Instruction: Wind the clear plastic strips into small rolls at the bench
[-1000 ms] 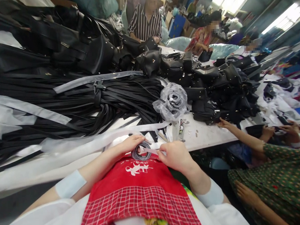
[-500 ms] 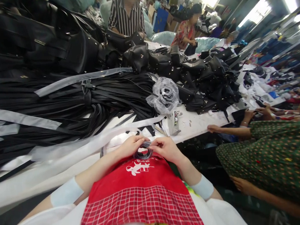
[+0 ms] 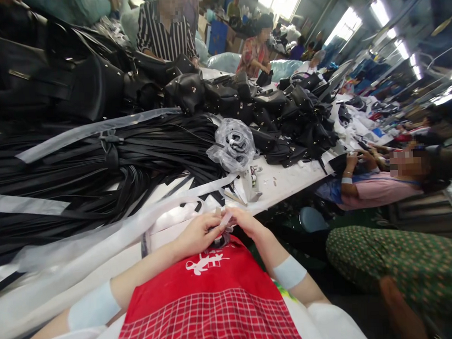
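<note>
In front of the red apron (image 3: pixel 171 292), my left hand (image 3: pixel 201 233) and my right hand (image 3: pixel 243 221) are close together. My left fingers are closed on a dark coiled strip (image 3: pixel 220 241) at the apron's top edge. A short pale strip (image 3: pixel 226 218) runs between the two hands, with my right fingers pinched at its upper end. Beyond the hands, a coil of strips in clear plastic (image 3: pixel 234 144) lies on the white table (image 3: pixel 277 182). Long black straps (image 3: pixel 153 142) are bundled on the left.
Black bags (image 3: pixel 264 108) are piled along the far side. Scissors-like metal tools (image 3: pixel 249 191) lie near the table edge. Several people stand or sit across the table; a person in pink (image 3: pixel 380 190) and someone in green patterned clothing (image 3: pixel 398 257) are at the right.
The view has turned right. My hands have drawn closer together, and a pale strip now shows between them. The green-clad person has shifted, revealing the person in pink and a blue stool.
</note>
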